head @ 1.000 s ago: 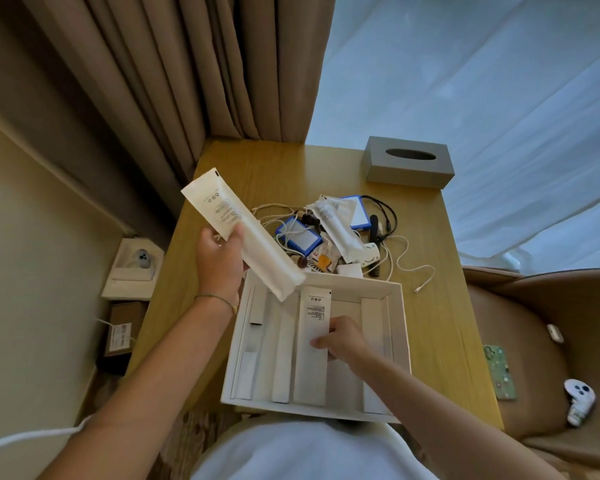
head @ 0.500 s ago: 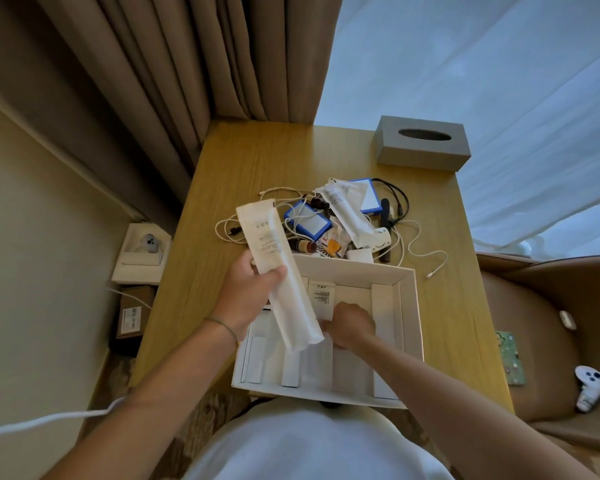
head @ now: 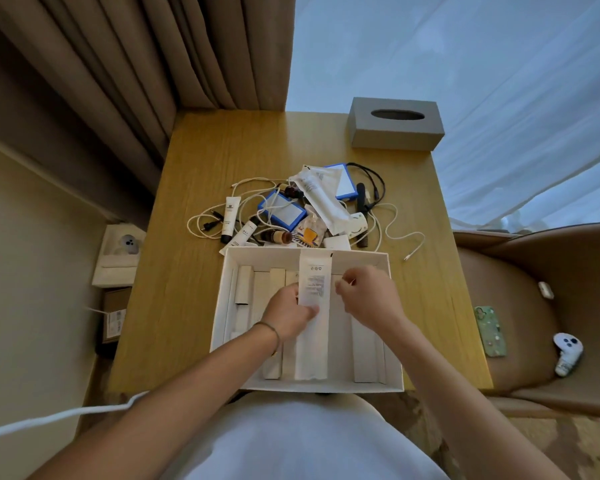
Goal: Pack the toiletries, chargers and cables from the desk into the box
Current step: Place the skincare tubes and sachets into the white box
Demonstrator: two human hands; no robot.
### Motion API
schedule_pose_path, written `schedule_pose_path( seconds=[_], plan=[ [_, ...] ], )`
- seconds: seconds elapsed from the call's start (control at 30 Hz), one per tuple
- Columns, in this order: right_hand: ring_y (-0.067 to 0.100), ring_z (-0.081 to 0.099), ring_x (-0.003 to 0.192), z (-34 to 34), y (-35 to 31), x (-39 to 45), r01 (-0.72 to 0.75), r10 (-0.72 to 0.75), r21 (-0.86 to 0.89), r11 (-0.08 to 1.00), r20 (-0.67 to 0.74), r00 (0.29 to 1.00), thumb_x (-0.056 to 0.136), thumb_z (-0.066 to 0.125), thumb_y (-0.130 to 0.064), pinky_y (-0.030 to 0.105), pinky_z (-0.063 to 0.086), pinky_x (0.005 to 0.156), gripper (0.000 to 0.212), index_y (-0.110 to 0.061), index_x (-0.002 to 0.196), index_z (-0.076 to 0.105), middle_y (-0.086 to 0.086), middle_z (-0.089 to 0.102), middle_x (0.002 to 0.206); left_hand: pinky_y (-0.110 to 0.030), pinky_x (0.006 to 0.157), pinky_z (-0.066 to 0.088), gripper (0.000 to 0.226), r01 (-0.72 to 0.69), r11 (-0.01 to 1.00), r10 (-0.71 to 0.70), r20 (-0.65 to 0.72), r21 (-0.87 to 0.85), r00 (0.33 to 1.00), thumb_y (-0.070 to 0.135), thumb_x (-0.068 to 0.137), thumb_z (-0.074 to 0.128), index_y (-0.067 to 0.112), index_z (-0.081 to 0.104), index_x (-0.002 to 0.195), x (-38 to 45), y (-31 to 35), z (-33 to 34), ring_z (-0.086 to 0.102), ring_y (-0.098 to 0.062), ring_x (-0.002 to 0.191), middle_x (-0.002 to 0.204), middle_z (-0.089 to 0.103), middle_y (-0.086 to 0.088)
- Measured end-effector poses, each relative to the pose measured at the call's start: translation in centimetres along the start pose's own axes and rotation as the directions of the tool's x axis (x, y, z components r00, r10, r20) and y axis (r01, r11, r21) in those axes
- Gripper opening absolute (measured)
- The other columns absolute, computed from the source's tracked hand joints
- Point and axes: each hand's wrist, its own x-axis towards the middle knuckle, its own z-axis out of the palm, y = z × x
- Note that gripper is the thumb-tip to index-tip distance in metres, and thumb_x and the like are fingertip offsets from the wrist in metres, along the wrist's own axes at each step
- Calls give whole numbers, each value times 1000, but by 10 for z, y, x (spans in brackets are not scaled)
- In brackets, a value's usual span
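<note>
An open white box [head: 394, 299] sits at the desk's near edge with several long white packs lying lengthwise in it. A long white tube pack [head: 313, 317] lies down the middle of the box. My left hand [head: 284, 315] holds its left edge, thumb on top. My right hand [head: 369, 296] hovers over the box just right of the pack, fingers loosely curled, holding nothing I can see. Behind the box lies a pile: white cables [head: 395, 233], blue-edged chargers [head: 282, 211], small tubes [head: 230, 220], a white sachet [head: 321, 199], a black cable [head: 374, 181].
A grey tissue box [head: 395, 124] stands at the desk's back right. Curtains hang behind. A brown chair [head: 534, 306] on the right holds a phone and a white controller. A white cable crosses the lower left corner.
My left hand brought the long white pack down from above the desk and laid it lengthwise in the box. My right hand lifted off the pack it was pressing and shifted right.
</note>
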Motion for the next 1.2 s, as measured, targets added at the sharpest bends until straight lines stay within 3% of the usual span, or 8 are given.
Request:
schedule_pose_path(
  seconds=[0.1,0.2,0.37,0.53,0.73,0.8,1.03,1.2],
  plan=[
    [30,70,72,-3,3,-4,-9,9,18,1000,-2,1000,91,56,-22,42,57,65,25,-5,83,72,12,73,70,-37,97,52,31,27,992,-30,18,120,999,13,90,68,18,68,121,14,-9,14,65,-22,110,121,70,-3],
    [28,68,68,-4,6,-6,-5,5,46,999,-9,1000,90,56,-21,44,59,65,23,-7,80,71,8,72,69,-30,84,53,24,35,963,-41,17,268,999,20,89,70,20,72,113,28,-15,23,67,-21,100,113,73,-2],
    [23,67,64,-5,8,-10,13,-12,72,997,-14,1000,90,56,-23,41,59,63,21,-14,76,69,0,69,66,-35,82,58,22,55,901,-49,-26,429,998,26,86,73,18,75,106,43,-24,27,68,-23,95,108,74,-4],
    [19,67,65,-14,5,-6,30,-26,124,992,-35,999,91,57,-23,36,57,61,17,-18,84,72,-2,70,69,-29,71,51,38,41,609,52,-91,792,994,51,82,71,27,66,112,47,-23,25,67,-22,97,109,71,2],
    [15,66,63,-39,-3,15,63,-44,188,980,-104,994,92,59,-23,32,52,58,17,-19,84,73,-5,68,65,-29,69,47,49,29,416,46,-53,909,998,65,87,55,23,62,112,46,-14,23,65,-18,91,105,69,2],
    [14,65,63,-48,-8,33,85,-59,190,978,-138,989,91,59,-21,29,49,56,16,-18,83,73,-6,67,65,-28,66,45,50,43,440,24,-60,897,998,67,90,48,24,65,107,40,-10,16,62,-16,84,100,69,3],
    [15,66,63,-51,-31,117,114,-90,147,982,-158,983,90,52,-18,27,48,52,21,-17,84,73,-1,75,80,-25,64,51,26,28,727,79,-124,687,989,53,91,55,30,61,82,10,24,-24,62,-7,78,88,66,14],
    [22,67,103,-32,-41,171,127,-121,51,991,-102,987,91,52,-12,37,56,84,34,-17,121,68,3,72,118,-22,52,41,19,-17,816,179,-224,577,958,46,90,58,32,62,77,-3,56,-49,60,-2,66,68,62,14]
  ],
)
